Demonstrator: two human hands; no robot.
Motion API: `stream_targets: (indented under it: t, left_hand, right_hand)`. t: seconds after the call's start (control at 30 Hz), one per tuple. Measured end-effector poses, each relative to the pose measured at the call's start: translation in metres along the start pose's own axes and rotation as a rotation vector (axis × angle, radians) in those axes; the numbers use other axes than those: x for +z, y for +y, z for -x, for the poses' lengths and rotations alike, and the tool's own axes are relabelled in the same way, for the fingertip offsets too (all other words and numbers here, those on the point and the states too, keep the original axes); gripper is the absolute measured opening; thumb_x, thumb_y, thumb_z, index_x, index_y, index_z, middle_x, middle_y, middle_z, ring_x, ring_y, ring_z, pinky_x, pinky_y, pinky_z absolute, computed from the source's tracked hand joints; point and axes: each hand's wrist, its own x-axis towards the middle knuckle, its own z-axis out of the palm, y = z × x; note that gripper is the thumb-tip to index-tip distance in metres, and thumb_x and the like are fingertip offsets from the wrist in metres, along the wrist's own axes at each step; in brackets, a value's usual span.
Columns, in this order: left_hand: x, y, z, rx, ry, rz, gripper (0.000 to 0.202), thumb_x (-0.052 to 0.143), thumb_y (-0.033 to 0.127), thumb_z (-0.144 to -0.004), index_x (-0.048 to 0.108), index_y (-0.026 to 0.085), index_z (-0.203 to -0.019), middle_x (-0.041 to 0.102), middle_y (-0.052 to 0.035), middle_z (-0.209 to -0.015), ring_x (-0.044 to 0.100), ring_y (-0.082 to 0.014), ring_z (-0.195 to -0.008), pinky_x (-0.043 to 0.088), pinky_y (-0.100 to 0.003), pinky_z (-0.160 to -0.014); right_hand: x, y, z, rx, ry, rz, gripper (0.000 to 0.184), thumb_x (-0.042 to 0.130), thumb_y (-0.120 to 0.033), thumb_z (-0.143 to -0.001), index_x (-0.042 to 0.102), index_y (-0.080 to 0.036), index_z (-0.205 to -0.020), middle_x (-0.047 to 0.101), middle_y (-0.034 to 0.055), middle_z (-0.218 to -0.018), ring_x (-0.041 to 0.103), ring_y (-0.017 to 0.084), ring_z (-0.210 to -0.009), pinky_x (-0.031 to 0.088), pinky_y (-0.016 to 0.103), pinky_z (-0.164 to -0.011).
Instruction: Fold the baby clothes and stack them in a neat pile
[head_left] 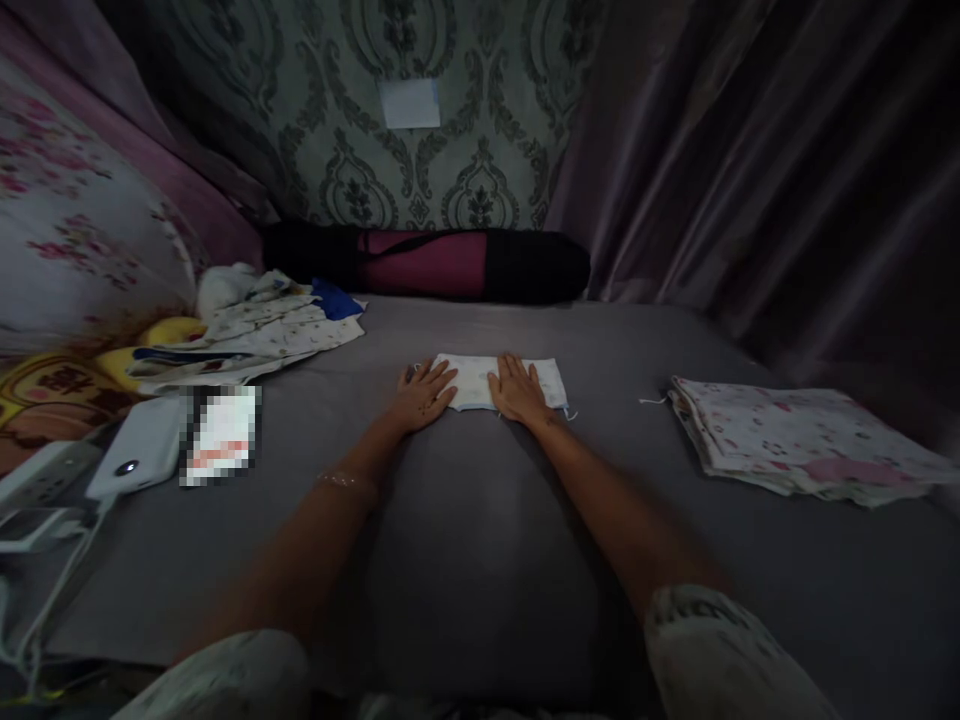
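A small folded white cloth (pixel 474 380) with a pale blue lower edge lies flat on the grey bed sheet (pixel 480 520); it looks like a folded garment with short white strings at its corners. My left hand (pixel 426 395) presses on its left end with the fingers spread. Near its middle, my right hand (pixel 519 388) rests palm down, fingers stretched out and thumb apart. Neither hand grips anything. The parts of the cloth under both hands are hidden.
At right lies a folded pink-patterned stack of cloth (pixel 802 435). Left are loose patterned clothes (pixel 277 325), a white power bank (pixel 142 450), a power strip (pixel 49 475) with cables, and a blurred-out item (pixel 221 435). A long black and magenta bag (pixel 424 262) lies along the wall.
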Motion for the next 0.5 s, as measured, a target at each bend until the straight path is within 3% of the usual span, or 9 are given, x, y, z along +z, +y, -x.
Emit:
stream_targets:
  t: [0.23,0.5]
  left_hand:
    - [0.004,-0.003,-0.002,-0.009,0.008,-0.006,0.057,0.019,0.052,-0.098,0.036,0.031,-0.149,0.029,-0.0012,-0.158,0.02,-0.0283,-0.147,0.009,-0.056,-0.117]
    - [0.003,-0.003,-0.001,0.005,-0.007,0.005,0.059,0.017,0.054,-0.098,0.034,0.031,-0.15,0.026,-0.0015,-0.159,0.017,-0.0276,-0.148,0.01,-0.055,-0.117]
  right_hand:
    - [-0.011,0.006,-0.002,0.025,-0.08,-0.057,0.064,0.014,-0.042,-0.1,0.023,-0.006,-0.152,0.02,0.0125,-0.16,0.015,0.024,-0.147,0.01,0.046,-0.119]
    - [-0.018,0.041,0.014,0.084,-0.017,0.087,0.063,0.018,-0.042,-0.1,0.027,-0.006,-0.151,0.023,0.0139,-0.159,0.016,0.025,-0.147,0.004,0.049,-0.119]
